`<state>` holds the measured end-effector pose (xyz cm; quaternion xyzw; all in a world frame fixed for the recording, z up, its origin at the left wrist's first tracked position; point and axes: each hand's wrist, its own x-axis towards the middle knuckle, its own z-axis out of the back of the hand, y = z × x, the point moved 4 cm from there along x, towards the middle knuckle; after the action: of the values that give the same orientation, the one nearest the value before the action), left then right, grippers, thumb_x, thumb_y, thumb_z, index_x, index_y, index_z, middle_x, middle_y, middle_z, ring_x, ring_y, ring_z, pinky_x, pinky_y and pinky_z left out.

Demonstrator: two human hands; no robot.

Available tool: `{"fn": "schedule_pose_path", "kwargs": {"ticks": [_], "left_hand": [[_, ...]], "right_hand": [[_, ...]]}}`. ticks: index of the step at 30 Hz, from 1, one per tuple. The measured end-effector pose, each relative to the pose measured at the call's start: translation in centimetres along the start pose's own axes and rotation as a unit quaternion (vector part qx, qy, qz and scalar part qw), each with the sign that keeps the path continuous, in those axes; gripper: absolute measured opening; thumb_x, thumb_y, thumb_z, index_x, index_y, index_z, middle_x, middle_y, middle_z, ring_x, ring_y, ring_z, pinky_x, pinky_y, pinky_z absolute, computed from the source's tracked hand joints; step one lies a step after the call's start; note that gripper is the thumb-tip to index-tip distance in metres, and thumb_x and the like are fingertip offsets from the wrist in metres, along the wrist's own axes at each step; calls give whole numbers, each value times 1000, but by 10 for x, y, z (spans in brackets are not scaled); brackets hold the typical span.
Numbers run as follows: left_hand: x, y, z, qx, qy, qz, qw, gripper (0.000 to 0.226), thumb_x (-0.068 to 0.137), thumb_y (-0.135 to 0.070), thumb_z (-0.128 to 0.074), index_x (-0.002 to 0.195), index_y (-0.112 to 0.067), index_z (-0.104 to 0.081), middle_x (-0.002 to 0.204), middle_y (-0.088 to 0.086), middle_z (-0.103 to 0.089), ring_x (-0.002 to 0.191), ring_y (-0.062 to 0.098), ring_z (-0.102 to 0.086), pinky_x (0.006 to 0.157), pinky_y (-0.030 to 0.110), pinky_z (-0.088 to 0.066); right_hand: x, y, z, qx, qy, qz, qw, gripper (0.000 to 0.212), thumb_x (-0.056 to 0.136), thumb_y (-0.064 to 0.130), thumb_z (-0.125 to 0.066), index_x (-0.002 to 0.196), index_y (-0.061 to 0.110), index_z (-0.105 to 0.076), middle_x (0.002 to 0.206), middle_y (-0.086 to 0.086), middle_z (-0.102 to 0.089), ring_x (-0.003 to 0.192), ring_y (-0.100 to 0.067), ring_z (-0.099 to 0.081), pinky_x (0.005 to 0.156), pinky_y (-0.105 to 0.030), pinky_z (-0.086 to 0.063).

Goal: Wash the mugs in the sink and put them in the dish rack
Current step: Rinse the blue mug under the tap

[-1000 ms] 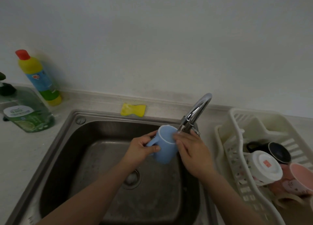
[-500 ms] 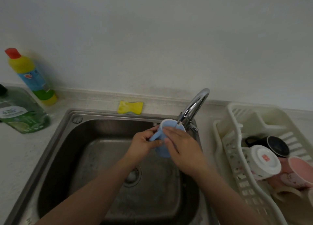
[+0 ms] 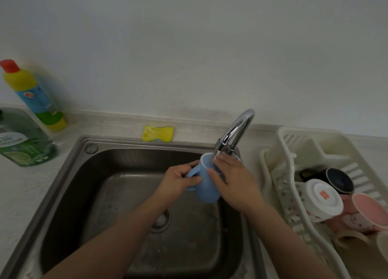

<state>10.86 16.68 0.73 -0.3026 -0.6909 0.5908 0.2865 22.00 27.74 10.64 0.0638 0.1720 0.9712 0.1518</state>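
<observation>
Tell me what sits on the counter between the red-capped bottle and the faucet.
In the head view, a yellow sponge lies on the counter behind the sink, between the red-capped bottle and the faucet.

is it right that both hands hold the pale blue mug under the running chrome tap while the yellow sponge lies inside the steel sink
Not quite. The head view shows the yellow sponge lying on the counter ledge behind the steel sink, not inside it. The rest holds: the left hand and right hand hold the pale blue mug under the running chrome tap.
</observation>
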Motion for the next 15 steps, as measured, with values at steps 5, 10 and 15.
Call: {"fn": "schedule_pose_path", "kwargs": {"ticks": [5,10,15], "left_hand": [[-2,-3,12,-30,-10,8,999,29,62,-24,-76,70,1,-65,120,-9,-70,108,10,-65,82,25,-52],[-2,-7,14,-29,-9,15,999,13,62,-28,-76,68,-17,-73,115,-9,-71,103,8,-66,80,24,-52],[1,-8,24,-24,-23,8,999,35,61,-25,-77,72,6,-64,124,-8,-68,109,12,-65,82,27,-53]], "right_hand": [[-12,12,5,31,-31,66,997,48,97,38,-33,120,14,-67,122,-2,-67,114,-14,-58,109,-28,-35],[7,12,-6,31,-35,17,999,55,96,41,-27,127,12,-62,130,-4,-62,121,-18,-54,112,-24,-25],[-14,10,0,40,-65,55,996,43,97,32,-36,119,14,-67,121,0,-67,117,-10,-56,113,-28,-30]]}}
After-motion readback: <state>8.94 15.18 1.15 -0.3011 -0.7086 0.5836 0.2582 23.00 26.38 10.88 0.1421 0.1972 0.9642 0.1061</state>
